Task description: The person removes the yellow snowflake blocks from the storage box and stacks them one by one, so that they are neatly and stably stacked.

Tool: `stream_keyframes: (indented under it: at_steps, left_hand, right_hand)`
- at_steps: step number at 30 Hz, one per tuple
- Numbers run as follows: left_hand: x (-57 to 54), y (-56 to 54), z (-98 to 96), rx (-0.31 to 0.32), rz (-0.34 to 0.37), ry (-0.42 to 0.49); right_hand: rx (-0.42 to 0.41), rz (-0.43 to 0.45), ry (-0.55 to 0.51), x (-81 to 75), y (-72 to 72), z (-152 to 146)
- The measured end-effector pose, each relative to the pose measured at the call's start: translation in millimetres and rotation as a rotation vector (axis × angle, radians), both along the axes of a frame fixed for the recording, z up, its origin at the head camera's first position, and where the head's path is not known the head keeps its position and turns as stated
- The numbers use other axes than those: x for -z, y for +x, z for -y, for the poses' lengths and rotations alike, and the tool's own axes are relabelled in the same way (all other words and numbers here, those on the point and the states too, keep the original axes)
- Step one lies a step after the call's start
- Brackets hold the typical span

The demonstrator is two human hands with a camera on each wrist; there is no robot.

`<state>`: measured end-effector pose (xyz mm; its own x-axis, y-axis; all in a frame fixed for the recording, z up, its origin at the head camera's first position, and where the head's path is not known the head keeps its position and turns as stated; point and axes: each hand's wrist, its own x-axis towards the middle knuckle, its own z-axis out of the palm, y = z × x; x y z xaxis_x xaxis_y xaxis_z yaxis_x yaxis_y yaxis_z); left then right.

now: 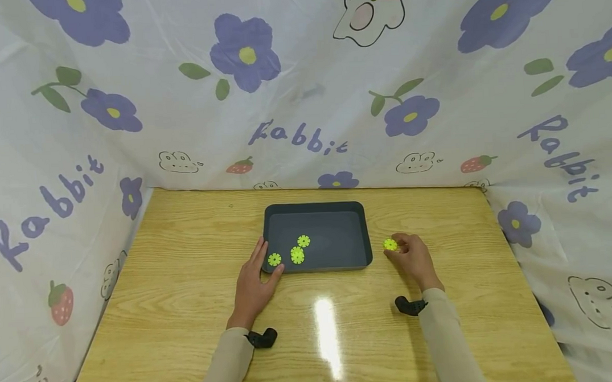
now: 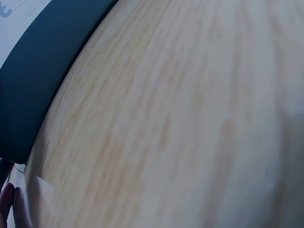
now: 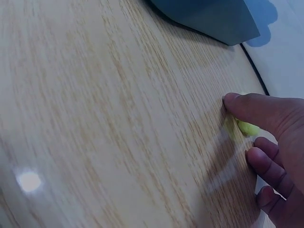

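Note:
A dark grey rectangular tray (image 1: pixel 335 264) lies on the table, its side wall (image 2: pixel 42 80) large in the left wrist view. Inside, toward the left, are several yellow-green notched interlocking discs, one (image 1: pixel 275 259) beside the left thumb and two overlapping (image 1: pixel 297 255). My left hand (image 1: pixel 252 290) rests at the tray's front left corner, fingers extended along the left side and thumb at the front rim. Right of the tray, my right hand (image 1: pixel 414 259) pinches another yellow-green disc (image 1: pixel 390 244) between thumb and fingers, low over the table. In the right wrist view the thumb partly hides this disc (image 3: pixel 249 128).
The wooden table (image 1: pixel 189 333) reaches back to a white cloth wall (image 1: pixel 302 94) printed with purple flowers and "Rabbit" lettering. Similar cloth hangs on both sides. Black wrist cameras sit on the left wrist (image 1: pixel 263 338) and the right wrist (image 1: pixel 410 306).

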<state>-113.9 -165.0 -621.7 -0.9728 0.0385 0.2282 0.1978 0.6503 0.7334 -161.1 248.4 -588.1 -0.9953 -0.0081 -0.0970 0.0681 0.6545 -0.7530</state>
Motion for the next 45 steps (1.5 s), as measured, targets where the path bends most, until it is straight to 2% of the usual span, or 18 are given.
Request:
stream_keyframes:
  at_steps: [21, 25, 28, 31, 35, 40, 45]
  left_hand:
    - [-1.8, 0.2, -0.5, -0.003, 0.025, -0.004]
    - [-1.6, 0.8, -0.2, -0.001, 0.025, -0.009]
    - [-0.9, 0.8, 0.2, 0.000, 0.027, -0.011]
    - [-0.5, 0.4, 0.9, -0.004, 0.035, -0.006]
    - [-0.9, 0.2, 2.3, -0.003, 0.040, 0.004]
    - [-1.6, 1.4, 1.1, 0.008, 0.051, 0.006]
    - [-2.2, 1.3, 2.5, 0.011, 0.040, 0.006]
  right_hand:
    - [0.026, 0.018, -0.006, 0.7, -0.6, 1.2]
    - [0.066, -0.026, -0.004, -7.0, -2.0, 9.3]
    - [0.075, -0.105, -0.013, -21.2, -7.4, 23.0]
    - [0.018, -0.185, -0.035, -38.3, -17.8, 45.3]
    - [-0.146, -0.220, -0.029, -50.1, -31.7, 84.6]
    - [-0.355, -0.121, 0.075, -37.1, -40.2, 133.2]
    - [-0.466, -0.062, 0.116, -23.1, -43.6, 171.6]
